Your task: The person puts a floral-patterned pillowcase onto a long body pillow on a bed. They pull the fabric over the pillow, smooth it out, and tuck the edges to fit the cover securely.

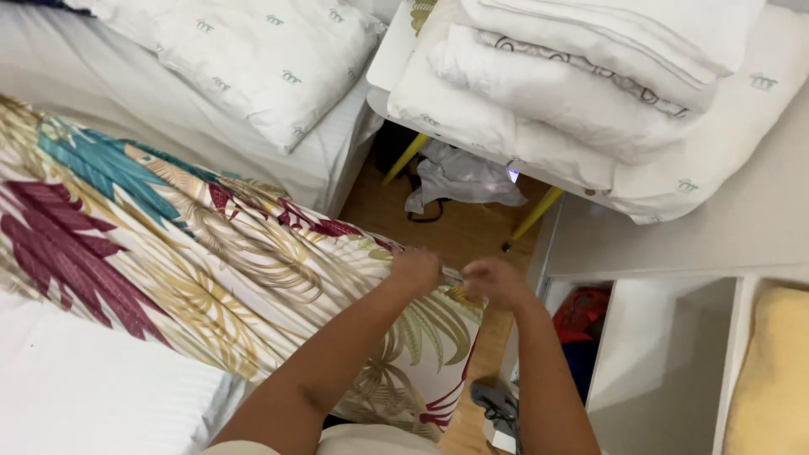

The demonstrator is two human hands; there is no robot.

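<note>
A leaf-patterned bedspread (pixel 168 253) in cream, maroon, teal and gold lies across the white bed (pixel 76 379) at the left. Its corner hangs over the bed's edge near the middle of the view. My left hand (pixel 415 270) is closed on the top edge of that corner. My right hand (pixel 495 281) pinches the same edge a little to the right, the two hands almost touching. Both forearms reach up from the bottom of the view.
A white pillow (pixel 270 67) lies at the head of the bed. Folded white bedding (pixel 581 93) is stacked on a small table with yellow legs (pixel 539 211). A grey cloth (pixel 459 177) lies on the wooden floor. White shelving (pixel 666 354) stands at the right.
</note>
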